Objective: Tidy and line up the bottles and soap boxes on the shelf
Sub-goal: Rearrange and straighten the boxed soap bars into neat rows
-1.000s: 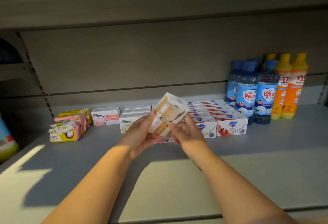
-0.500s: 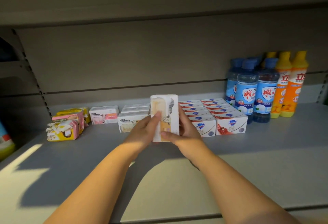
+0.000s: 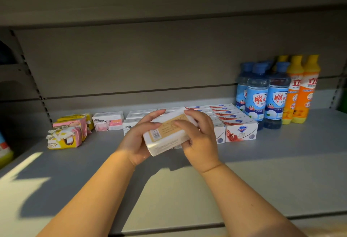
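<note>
A white soap box (image 3: pixel 165 133) with a tan printed panel is held tilted above the grey shelf (image 3: pixel 262 161). My left hand (image 3: pixel 139 137) grips its left end and my right hand (image 3: pixel 199 135) grips its right side. Behind them lie rows of white soap boxes with red and blue marks (image 3: pixel 241 129), partly hidden by my hands. A white and pink soap box (image 3: pixel 108 121) and more white boxes (image 3: pixel 139 114) sit further left. Blue bottles (image 3: pixel 258 96) and orange bottles (image 3: pixel 302 90) stand at the back right.
Torn yellow and pink packets (image 3: pixel 65 135) lie in a loose heap at the left. A coloured container (image 3: pixel 4 152) shows at the far left edge. The shelf's back wall and an upper shelf close the space behind and above.
The box was turned from upright on its end to lying tilted, tan back panel facing up. Both hands shifted their hold around it and stayed in front of the soap rows.
</note>
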The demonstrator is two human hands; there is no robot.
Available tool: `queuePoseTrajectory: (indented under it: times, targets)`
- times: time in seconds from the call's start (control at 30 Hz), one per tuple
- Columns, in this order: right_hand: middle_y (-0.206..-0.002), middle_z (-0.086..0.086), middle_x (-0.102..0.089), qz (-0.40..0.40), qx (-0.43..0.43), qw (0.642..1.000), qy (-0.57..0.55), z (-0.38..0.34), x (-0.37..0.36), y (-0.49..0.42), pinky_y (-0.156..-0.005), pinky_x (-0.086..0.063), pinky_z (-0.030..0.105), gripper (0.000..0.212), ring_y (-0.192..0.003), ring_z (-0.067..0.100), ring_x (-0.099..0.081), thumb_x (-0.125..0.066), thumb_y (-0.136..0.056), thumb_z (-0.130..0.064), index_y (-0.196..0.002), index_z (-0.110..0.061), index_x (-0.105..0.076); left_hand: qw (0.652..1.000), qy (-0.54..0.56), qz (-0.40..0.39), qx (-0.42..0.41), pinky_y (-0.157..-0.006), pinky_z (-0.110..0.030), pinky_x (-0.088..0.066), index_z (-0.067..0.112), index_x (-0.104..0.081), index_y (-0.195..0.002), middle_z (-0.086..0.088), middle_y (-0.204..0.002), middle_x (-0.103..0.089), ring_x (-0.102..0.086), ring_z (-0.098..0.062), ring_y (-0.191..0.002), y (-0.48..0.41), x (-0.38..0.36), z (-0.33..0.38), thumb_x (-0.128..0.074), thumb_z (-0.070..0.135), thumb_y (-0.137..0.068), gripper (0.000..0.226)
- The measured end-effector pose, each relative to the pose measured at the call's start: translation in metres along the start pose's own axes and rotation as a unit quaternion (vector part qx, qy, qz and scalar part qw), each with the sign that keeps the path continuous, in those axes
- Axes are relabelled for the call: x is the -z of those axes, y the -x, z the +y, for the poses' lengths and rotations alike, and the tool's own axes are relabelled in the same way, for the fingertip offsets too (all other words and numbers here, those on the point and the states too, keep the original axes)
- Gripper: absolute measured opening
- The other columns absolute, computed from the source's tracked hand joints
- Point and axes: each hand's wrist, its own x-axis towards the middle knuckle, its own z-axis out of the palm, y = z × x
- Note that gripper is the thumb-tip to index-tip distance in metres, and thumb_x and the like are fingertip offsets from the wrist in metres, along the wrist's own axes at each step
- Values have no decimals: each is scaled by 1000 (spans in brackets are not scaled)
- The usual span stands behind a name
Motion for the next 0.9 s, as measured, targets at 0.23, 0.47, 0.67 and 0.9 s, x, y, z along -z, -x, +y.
queuePoseTrajectory:
  times: [0.23, 0.47, 0.67, 0.9]
  targets:
    - [-108, 10, -65, -50, -41, 996, -57, -1, -2, 2, -92, -43, 28, 43, -105, 16, -52, -82, -57, -14, -96, -3, -70, 998, -57, 38, -6, -53, -30, -53, 12, -72, -72, -11, -82, -68, -66, -28, -70, 4, 7, 16, -56, 16, -59, 21]
    - [-96, -14, -67, -118, -306, 911, -249, 1, 2, 7, -79, -51, 18, 44, -92, 1, -62, -87, -60, -13, -93, -32, -63, 987, -143, 66, 29, -36, -18, -37, 9, -71, -74, -21, -67, -66, -59, -30, -44, -1, 8, 10, -30, 43, -97, 57]
    - [-76, -17, -71, -78, -450, 845, -278, 0, -3, 2, -60, -50, 16, 14, -73, 1, -65, -77, -74, -29, -81, -28, -65, 953, -282, 94, -65, -39, -25, -39, 17, -62, -85, -9, -56, -60, -52, -23, -43, -8, 6, -1, -43, 62, -85, 49]
    - [-61, -3, -66, -95, -696, 598, -387, -3, 6, -10, -32, -30, 14, 29, -44, 8, -53, -60, -83, -49, -79, -22, -68, 931, -347, -50, -103, -83, -33, -55, 58, -40, -125, 13, -112, -66, -65, -13, -105, -6, 14, -9, -89, 25, -54, 92]
